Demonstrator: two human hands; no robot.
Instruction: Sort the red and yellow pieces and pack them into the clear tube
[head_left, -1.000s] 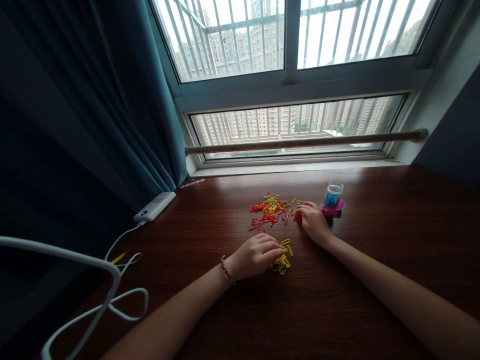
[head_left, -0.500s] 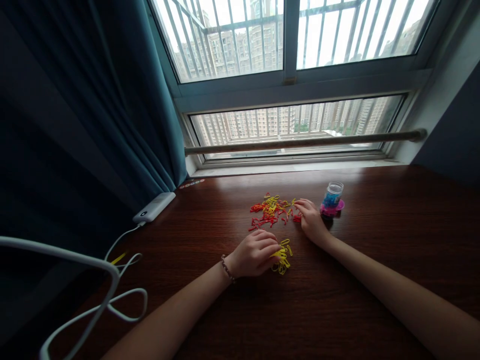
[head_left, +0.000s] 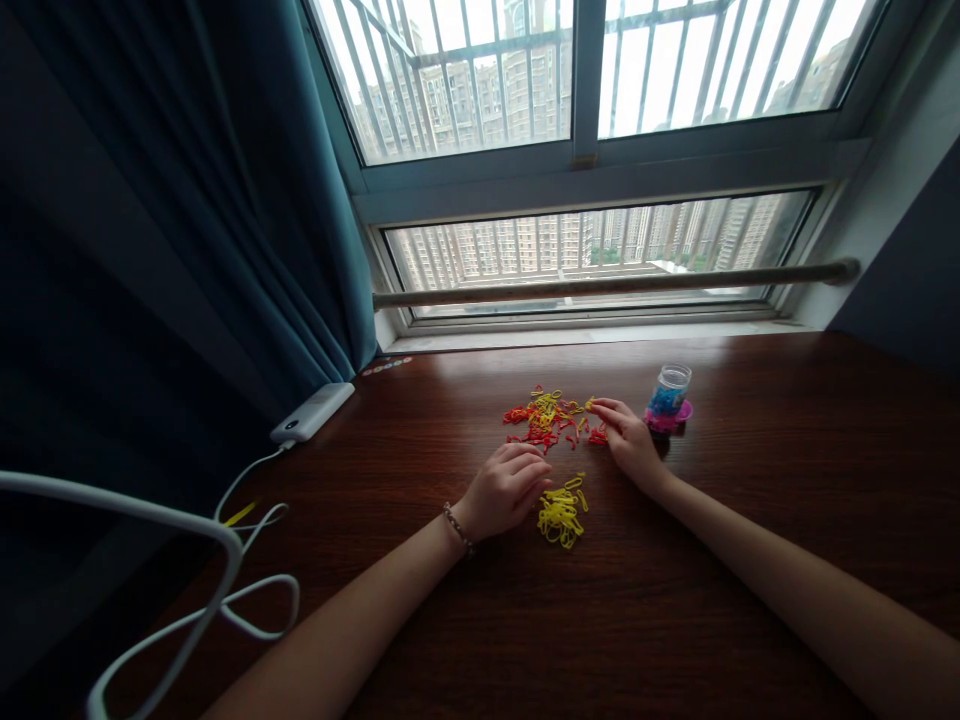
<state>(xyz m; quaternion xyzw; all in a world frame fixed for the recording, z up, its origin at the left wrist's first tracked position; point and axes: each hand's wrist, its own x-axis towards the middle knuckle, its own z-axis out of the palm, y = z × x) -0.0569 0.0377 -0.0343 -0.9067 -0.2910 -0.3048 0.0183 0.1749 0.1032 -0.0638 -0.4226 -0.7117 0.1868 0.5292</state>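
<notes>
My left hand (head_left: 510,488), a beaded bracelet at its wrist, hovers beside a pile of small yellow loops (head_left: 562,518). Its fingers are loosely bent and apart from that pile, with nothing visible in them. Beyond it lies a mixed heap of red and yellow loops (head_left: 549,412). My right hand (head_left: 630,442) reaches to the right edge of this heap, its fingertips closed at a yellow loop (head_left: 589,404). Under those fingers sits a small group of red loops (head_left: 598,435). Whether the loops are rubber or plastic I cannot tell.
A clear jar with blue pieces (head_left: 669,390) stands on a pink lid-like piece (head_left: 681,414) right of my right hand. To the left are a white power bank (head_left: 313,412), a white cable (head_left: 187,610) and a blue curtain (head_left: 300,250). A window rail (head_left: 615,287) runs behind the table.
My left hand has drawn back from the yellow pile, up and slightly left toward the mixed heap, uncovering more yellow loops. My right hand stays nearly in place at the heap's edge.
</notes>
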